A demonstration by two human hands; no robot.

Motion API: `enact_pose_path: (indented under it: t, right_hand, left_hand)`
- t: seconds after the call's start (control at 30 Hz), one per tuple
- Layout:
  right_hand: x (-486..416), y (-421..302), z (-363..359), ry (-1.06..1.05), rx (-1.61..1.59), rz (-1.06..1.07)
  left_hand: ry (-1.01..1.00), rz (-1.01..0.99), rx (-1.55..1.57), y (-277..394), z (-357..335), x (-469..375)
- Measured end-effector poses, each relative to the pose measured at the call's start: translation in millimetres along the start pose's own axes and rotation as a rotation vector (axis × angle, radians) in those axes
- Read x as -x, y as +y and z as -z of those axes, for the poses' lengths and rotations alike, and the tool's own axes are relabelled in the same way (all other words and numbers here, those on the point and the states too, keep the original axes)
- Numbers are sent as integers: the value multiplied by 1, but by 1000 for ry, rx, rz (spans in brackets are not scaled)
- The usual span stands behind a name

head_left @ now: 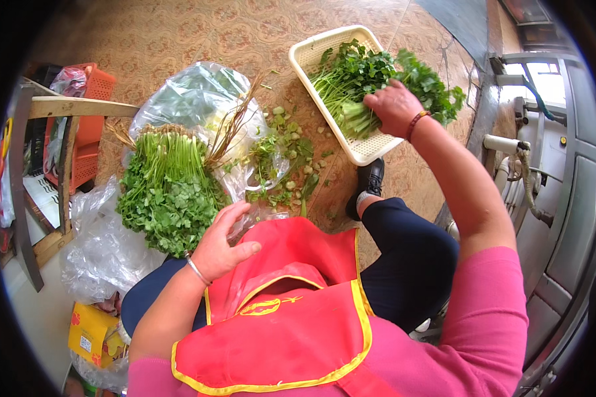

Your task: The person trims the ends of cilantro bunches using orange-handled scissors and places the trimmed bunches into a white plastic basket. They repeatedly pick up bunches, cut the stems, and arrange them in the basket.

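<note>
My right hand (396, 110) grips a bunch of leafy celery (422, 82) over the white plastic basket (314, 92). Its cut pale stems point down to the left, and its leaves reach past the basket's right rim. More leafy green stalks (355, 67) lie inside the basket. Above my lap, my left hand (224, 245) is empty with its fingers apart. Just beyond it rests a large bundle of cilantro (171, 193), its root ends facing away from me. A clear plastic bag (186, 97) with greens inside lies behind that bundle.
Trimmed leaves and stem ends (290, 149) litter the patterned floor (248, 37). At left are a wooden frame (79, 106), an orange plastic crate (87, 136), crumpled clear plastic (104, 248) and a yellow box (92, 332). Pipes (501, 144) and a metal door (576, 198) stand at right.
</note>
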State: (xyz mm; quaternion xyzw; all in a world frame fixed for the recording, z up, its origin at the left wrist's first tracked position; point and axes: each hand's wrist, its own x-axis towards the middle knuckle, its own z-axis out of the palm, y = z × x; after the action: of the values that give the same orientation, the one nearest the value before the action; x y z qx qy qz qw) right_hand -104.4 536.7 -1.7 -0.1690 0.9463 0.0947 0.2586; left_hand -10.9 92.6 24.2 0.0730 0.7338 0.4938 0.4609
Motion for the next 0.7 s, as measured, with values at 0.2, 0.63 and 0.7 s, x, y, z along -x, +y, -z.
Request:
enact_pose_path:
  t: [0.2,0.63,0.7]
  right_hand:
    - [-41,-18,-129,-295,126,-51]
    - [-93,-28,-148,-91,-309,-463]
    - [-100,-34,-150,-157,-242,-466]
  left_hand:
    - [4,119,93,-6,2,-7]
    - [-36,160,-20,-10,4,-13]
    - [-39,164,-58,-10,4,-13]
